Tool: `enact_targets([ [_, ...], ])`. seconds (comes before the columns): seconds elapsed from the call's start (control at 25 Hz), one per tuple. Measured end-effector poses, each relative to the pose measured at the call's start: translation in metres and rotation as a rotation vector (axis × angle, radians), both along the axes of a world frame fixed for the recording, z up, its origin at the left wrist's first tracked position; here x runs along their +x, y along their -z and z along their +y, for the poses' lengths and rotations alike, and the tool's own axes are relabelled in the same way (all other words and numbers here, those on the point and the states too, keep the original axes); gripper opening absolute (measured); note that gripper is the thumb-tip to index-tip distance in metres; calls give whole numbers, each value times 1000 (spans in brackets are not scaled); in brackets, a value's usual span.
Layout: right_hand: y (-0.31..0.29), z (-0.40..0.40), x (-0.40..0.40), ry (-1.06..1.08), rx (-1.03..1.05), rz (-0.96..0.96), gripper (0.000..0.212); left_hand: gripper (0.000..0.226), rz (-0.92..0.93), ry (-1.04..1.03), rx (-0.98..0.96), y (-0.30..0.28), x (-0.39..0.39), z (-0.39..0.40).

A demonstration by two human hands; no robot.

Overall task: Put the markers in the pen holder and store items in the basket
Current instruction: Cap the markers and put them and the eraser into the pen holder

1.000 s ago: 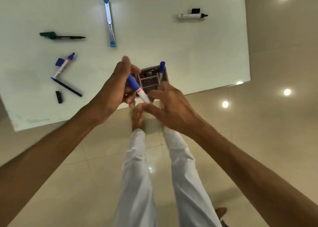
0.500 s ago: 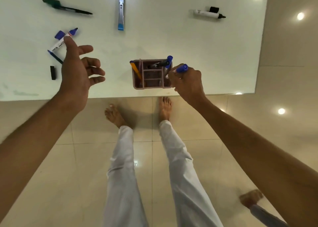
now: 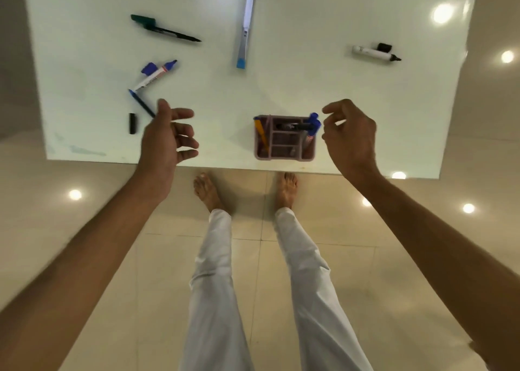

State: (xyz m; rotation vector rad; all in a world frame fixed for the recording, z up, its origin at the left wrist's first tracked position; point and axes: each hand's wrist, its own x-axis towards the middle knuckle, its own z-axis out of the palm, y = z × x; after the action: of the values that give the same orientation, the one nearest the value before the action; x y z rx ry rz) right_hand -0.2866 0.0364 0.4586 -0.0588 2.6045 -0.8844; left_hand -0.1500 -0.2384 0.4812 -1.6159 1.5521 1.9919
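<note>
The right hand (image 3: 350, 137), which half a second ago gripped a blue-capped white marker (image 3: 311, 130), hangs just beside the pink compartmented plastic pen holder (image 3: 284, 138) at the table's near edge with fingers loosely curled and holding nothing; that marker stands in the holder's right-hand compartment, so one more is stored. The left hand (image 3: 166, 141), fingers spread and relaxed, hovers near the uncapped blue marker (image 3: 154, 76) and thin blue pen (image 3: 140, 102) towards the white table's (image 3: 309, 84) left edge, probably the next pick.
</note>
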Motion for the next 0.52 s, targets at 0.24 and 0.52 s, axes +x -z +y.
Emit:
enact_targets([
  [0.24,-2,-81,15,-135,-3,66,22,49,-94,64,4,16,38,-41],
  [0.52,27,-209,49,-411,-90,-79,20,49,-112,-67,103,43,83,-96],
])
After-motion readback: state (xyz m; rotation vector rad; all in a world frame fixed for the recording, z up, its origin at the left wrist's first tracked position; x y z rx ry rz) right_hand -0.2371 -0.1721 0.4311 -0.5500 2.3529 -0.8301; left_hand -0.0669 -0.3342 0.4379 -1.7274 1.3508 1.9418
